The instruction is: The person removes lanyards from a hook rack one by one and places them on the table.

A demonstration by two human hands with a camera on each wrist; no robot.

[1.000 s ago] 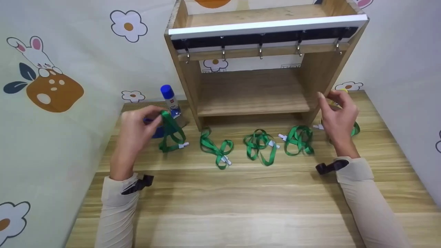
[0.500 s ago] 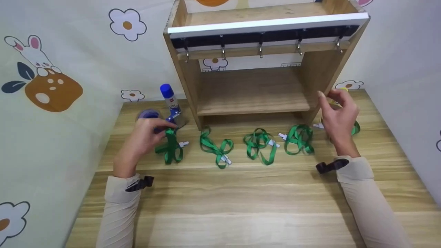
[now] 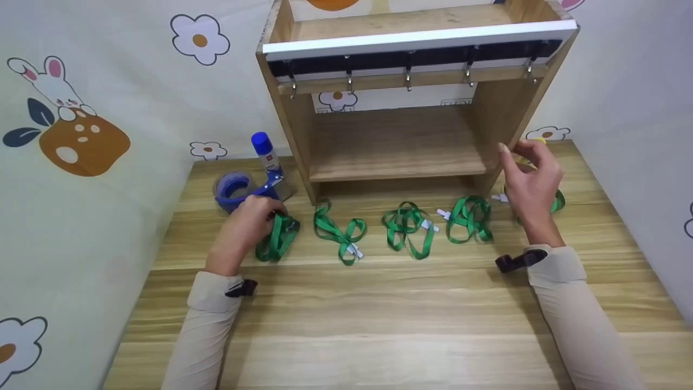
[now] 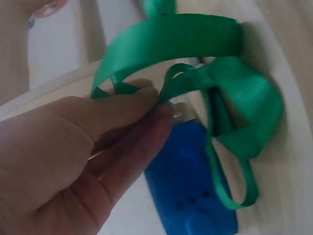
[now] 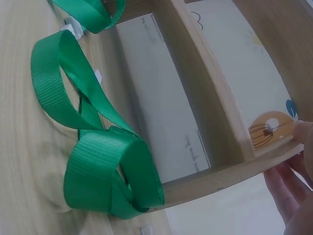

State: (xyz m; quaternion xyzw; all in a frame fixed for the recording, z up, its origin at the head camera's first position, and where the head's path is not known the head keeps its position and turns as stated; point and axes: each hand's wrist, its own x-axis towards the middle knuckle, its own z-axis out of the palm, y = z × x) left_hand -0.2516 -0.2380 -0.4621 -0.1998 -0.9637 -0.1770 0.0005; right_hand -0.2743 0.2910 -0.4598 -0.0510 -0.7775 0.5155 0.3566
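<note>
On the desk (image 3: 379, 314), the left hand (image 3: 246, 225) has come down from a raised position and now pinches the leftmost green lanyard (image 3: 277, 238) against the surface. Farther right, the right hand (image 3: 533, 181) hovers loosely curled, holding nothing, beside the wooden shelf (image 3: 400, 146).

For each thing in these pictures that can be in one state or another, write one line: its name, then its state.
Left hand: pinching the leftmost green strap, which lies on the table.
Right hand: raised beside the shelf, fingers loosely curled; a hold cannot be made out.
Three middle straps: loose and bunched on the table, untouched.
Hooks: all five bare.
Glue stick: upright, capped.
Tape roll: flat on the table.
</note>
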